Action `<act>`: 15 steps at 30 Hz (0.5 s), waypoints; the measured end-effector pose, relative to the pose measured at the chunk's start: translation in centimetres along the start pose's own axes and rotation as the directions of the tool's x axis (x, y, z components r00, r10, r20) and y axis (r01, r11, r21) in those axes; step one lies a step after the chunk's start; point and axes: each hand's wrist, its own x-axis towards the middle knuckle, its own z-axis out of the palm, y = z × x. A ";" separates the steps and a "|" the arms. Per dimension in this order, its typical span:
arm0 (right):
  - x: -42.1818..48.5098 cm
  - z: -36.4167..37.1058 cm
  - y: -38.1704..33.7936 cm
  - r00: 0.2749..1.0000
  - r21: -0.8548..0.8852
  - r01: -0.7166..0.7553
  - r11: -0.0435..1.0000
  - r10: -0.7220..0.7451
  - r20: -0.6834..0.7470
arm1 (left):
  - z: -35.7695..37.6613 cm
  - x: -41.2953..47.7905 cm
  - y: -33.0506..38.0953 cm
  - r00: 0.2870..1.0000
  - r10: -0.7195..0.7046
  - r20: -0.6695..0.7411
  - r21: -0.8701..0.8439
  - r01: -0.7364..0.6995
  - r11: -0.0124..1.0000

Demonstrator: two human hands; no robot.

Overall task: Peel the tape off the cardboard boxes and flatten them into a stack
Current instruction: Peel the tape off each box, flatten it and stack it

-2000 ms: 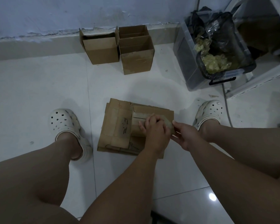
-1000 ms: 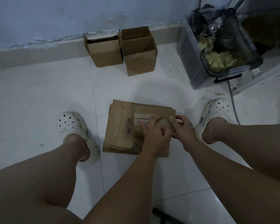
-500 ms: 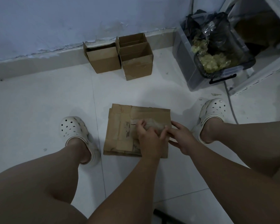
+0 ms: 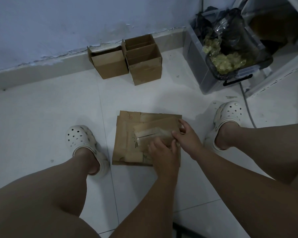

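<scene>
A view looking down from head height at a white tiled floor (image 4: 41, 117), with a person's bare legs framing the lower half of the frame. At the centre lies a stack of flattened brown cardboard boxes (image 4: 126, 148), flat on the floor between two white perforated clogs (image 4: 81, 138) worn on the feet.

On top of the stack, towards its right side, a smaller flattened brown box (image 4: 155, 126) is laid slightly askew, and a pale strip of tape (image 4: 151, 133) is seen along its middle. The left hand (image 4: 163, 152) is pressed down on the lower right part of this top piece, knuckles up and fingers bent. The state of its grip cannot be told, since the fingertips are hidden against the cardboard. The right hand (image 4: 187, 138) is placed at the right end of the same piece, its grip released. The fingers are spread and only touch the cardboard, with the thumb laid on the taped face.

In the upper centre of the frame, two open brown cardboard boxes (image 4: 110, 66) are stood side by side (still unflattened), touching each other and set against the skirting of a pale blue wall (image 4: 58, 23). At the upper right a clear plastic bin (image 4: 199, 69) is lined with a black bag, and crumpled yellowish wads of tape (image 4: 229, 62) are heaped inside it. A grey cable (image 4: 248, 110) is trailed across the floor just beside the clog at right centre.
</scene>
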 end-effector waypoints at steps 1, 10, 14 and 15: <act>-0.1 0.0 -0.1 1.000 -0.066 0.020 0.998 -0.021 -0.009 | -0.1 0.2 0.1 0.999 -0.038 0.019 0.004 0.038 0.999; -1.0 0.3 -0.3 0.988 -0.195 0.155 0.969 -0.157 0.008 | -0.7 1.4 1.0 0.970 -0.204 0.133 -0.068 0.215 0.974; -1.2 1.0 -0.6 0.965 -0.286 0.135 0.949 -0.191 -0.180 | -0.4 1.6 0.9 0.975 -0.187 0.124 -0.054 0.195 0.979; -1.1 1.0 -0.7 0.954 -0.265 0.115 0.958 -0.181 -0.240 | -0.3 1.6 0.9 0.977 -0.185 0.107 -0.057 0.192 0.980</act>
